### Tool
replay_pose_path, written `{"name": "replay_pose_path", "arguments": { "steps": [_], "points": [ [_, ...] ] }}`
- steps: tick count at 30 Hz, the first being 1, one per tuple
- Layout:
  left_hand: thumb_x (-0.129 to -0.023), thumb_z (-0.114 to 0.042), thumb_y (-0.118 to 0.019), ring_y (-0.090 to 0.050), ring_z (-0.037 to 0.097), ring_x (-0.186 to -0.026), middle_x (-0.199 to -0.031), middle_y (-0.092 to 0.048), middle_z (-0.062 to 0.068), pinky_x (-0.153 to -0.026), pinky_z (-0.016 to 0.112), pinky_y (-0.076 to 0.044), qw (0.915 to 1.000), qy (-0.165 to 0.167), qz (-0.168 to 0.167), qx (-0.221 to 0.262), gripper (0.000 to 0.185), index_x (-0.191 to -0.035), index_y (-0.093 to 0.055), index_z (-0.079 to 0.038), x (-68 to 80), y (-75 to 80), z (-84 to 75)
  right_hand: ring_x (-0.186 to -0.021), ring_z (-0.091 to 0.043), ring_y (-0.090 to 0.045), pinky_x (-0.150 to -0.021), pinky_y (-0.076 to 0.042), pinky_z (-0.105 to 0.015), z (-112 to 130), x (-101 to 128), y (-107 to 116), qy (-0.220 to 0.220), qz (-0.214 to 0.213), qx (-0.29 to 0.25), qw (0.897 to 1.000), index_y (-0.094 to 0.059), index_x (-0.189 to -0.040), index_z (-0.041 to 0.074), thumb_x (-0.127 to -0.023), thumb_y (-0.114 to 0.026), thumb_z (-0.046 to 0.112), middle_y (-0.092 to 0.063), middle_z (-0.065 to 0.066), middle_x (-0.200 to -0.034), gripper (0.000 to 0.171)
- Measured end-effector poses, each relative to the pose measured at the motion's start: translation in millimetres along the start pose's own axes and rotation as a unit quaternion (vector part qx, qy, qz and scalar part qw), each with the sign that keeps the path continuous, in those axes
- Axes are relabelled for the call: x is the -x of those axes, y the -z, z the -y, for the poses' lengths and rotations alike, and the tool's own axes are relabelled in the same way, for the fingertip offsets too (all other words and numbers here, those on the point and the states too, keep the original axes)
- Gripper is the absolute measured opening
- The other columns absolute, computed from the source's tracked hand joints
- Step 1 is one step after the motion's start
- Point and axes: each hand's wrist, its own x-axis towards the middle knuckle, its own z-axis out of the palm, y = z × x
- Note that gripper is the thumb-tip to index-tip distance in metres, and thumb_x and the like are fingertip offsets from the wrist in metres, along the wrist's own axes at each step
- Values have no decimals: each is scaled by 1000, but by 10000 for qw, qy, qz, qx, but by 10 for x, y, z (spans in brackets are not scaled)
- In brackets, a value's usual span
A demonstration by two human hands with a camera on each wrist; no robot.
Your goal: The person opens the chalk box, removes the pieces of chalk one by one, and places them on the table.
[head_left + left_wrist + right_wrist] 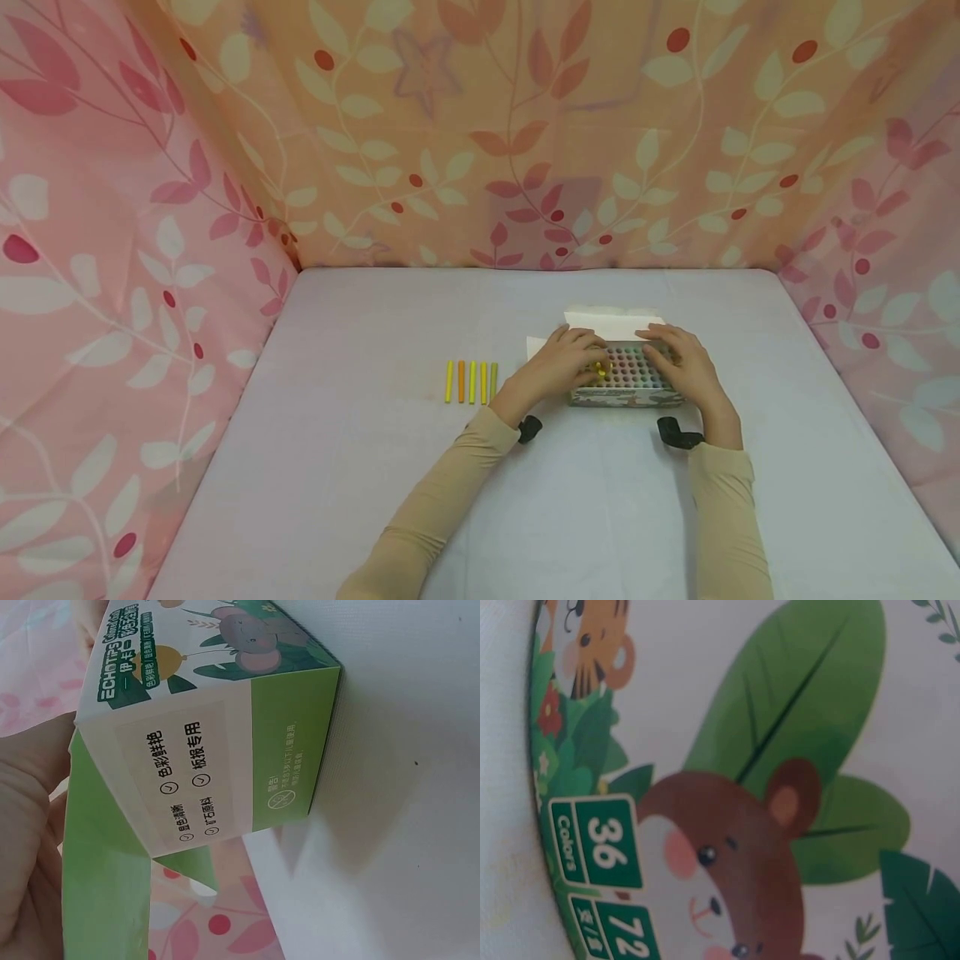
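A printed cardboard chalk box (628, 400), its lid flap (611, 321) folded back, holds rows of coloured chalk sticks (630, 367) standing on end. Over its left part, my left hand (561, 364) has its fingers curled down at yellow chalk (602, 372), mostly hidden behind the fingertips. My right hand (686, 367) rests at the box's right end, thumb and fingers loosely spread over the top. The left wrist view shows part of the left hand (30, 840) beside the green side flap (105, 862). Only the box's printed front (727, 787) fills the right wrist view.
Left of the box, several yellow, orange and greenish chalk sticks (472, 383) lie in an upright row on the white table (360, 467). Patterned curtains (450, 167) enclose the table at the back and both sides. Black wrist cameras (678, 433) hang under both wrists.
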Motion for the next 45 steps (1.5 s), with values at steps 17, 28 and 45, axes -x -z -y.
{"name": "replay_pose_path", "arguments": {
  "steps": [17, 28, 45],
  "points": [
    [-93, -36, -53, -33, 15, -132, -131, -49, -9, -113, 49, -18, 10000, -23, -37, 27, 22, -113, -60, -30, 11, 31, -32, -123, -46, -35, -96, -25, -65, -6, -3, 11, -15, 125, -15, 9999, -59, -121, 10, -85, -67, 28, -47, -20, -134, 40],
    [-93, -36, -52, -33, 15, -132, -131, -49, -10, -113, 48, -18, 10000, 26, 22, 18, 22, -112, -60, -30, 11, 34, -44, -122, -46, -36, -97, -26, -64, 11, -6, 6, -78, 85, 53, 9999, -60, -120, 11, -83, -70, 28, -48, -19, -133, 42],
    [-96, -33, -49, -32, 13, -132, -132, -48, -10, -113, 45, -19, 9999, 85, -14, -56, 21, -114, -57, -29, 5, 52, -88, -120, -45, -38, -95, -28, -63, 44, -6, 12, -122, 41, 123, 9998, -61, -119, 10, -82, -71, 24, -49, -19, -132, 41]
  ]
}}
